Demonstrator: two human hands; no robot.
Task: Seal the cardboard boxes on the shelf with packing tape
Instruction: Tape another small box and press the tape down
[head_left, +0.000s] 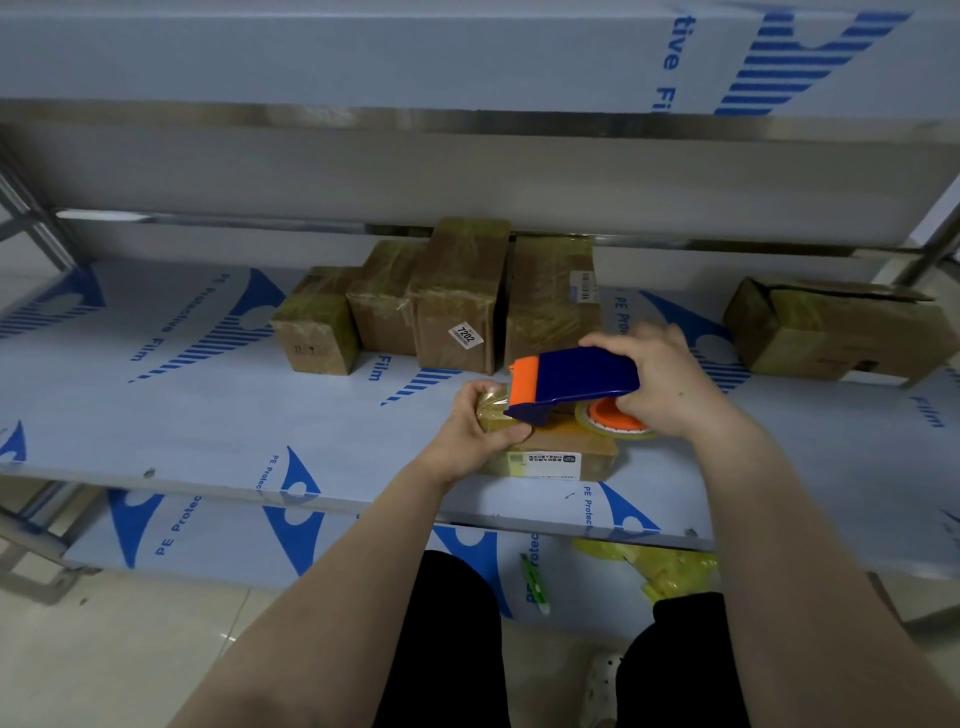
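Cardboard box (563, 451), flat, lying on the shelf (260, 415). Left hand (480, 423) at the box's left end, fingers curled tight round it. Right hand (670, 379) above the box, clamped on a blue-orange tape dispenser (576, 376) resting on its top. Behind the box, four taped boxes (457, 296) in row; far right of it, an open box (831, 332).

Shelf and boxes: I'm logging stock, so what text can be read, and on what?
"7202": white sticker on the tall box.
"PE Protec" and "Film": printed in blue on the shelf.
White label on the front box: too small to read.
Barcode label on the back box: blurred.
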